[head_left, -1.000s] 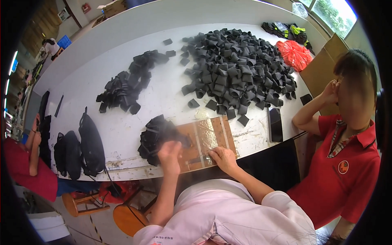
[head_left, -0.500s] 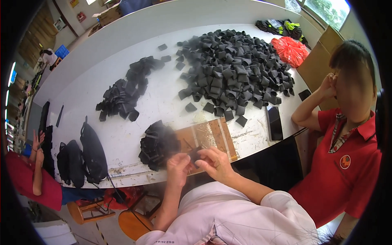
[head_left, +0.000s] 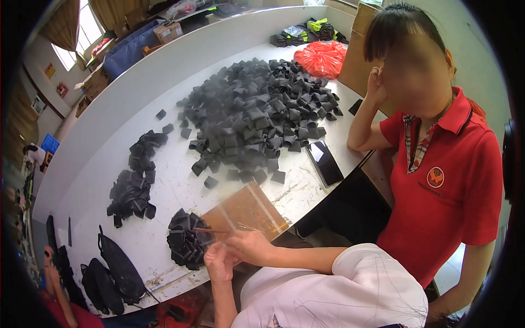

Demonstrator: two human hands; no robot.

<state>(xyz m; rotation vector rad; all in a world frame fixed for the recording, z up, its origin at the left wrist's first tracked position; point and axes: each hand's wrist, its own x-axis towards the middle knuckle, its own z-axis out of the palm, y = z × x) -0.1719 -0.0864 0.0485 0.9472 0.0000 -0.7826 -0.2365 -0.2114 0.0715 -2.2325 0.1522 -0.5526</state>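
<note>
My left hand [head_left: 220, 262] is closed in front of the table's near edge. What its fingers pinch is hidden. Touching it on the right, my right hand [head_left: 252, 247] has its fingers curled around a thin brown stick [head_left: 210, 230], whose end points left. The stick's tip reaches over a round cluster of folded black fabric pieces [head_left: 188, 240], just beyond my left hand. Beyond my right hand lies a brown board [head_left: 260, 208] with pale tape strips.
A large heap of black fabric pieces [head_left: 246, 109] covers the table's middle; a smaller pile [head_left: 131, 191] lies left. A phone-like dark slab [head_left: 325, 163], red plastic bag [head_left: 321, 59] and black pouches [head_left: 119, 268] also lie there. A person in red [head_left: 454, 180] is close on my right.
My view has swung right. The small black piece between my fingers is out of sight now. My hands have drawn together, and the brown stick shows from my right hand.
</note>
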